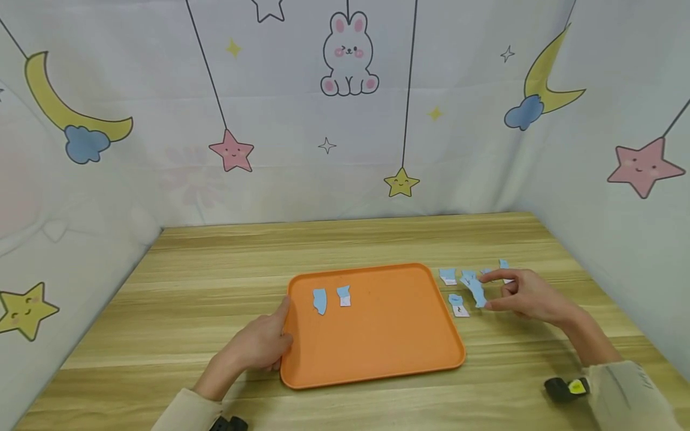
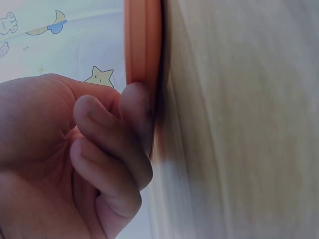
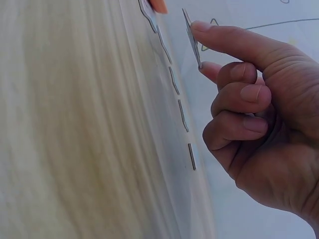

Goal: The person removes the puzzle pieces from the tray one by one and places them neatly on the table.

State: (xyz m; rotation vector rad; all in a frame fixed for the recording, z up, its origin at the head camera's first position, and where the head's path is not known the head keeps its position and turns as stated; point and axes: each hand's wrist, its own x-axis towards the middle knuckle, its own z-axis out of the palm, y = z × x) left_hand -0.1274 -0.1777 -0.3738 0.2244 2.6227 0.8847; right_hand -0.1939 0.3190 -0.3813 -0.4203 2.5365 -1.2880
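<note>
The left hand (image 1: 263, 341) grips the left rim of an orange tray (image 1: 377, 347), which lies on the wooden table. In the left wrist view its fingers are curled at the tray's edge. Between thumb and index finger, the right hand (image 1: 530, 296) pinches a light blue card piece (image 1: 475, 291) with irregular edges, just right of the tray. The right wrist view shows that card piece (image 3: 192, 40) edge-on, raised off the table, with the other fingers curled in. Inside the tray lie a blue piece (image 1: 320, 303) and a blue-and-white piece (image 1: 344, 296), apart from each other.
Several more blue-and-white pieces lie on the table right of the tray, among them one (image 1: 448, 276) near its upper right corner and another (image 1: 459, 306) by its right rim. White fabric (image 1: 291, 120) with cartoon prints stands behind and beside the table (image 1: 226, 251).
</note>
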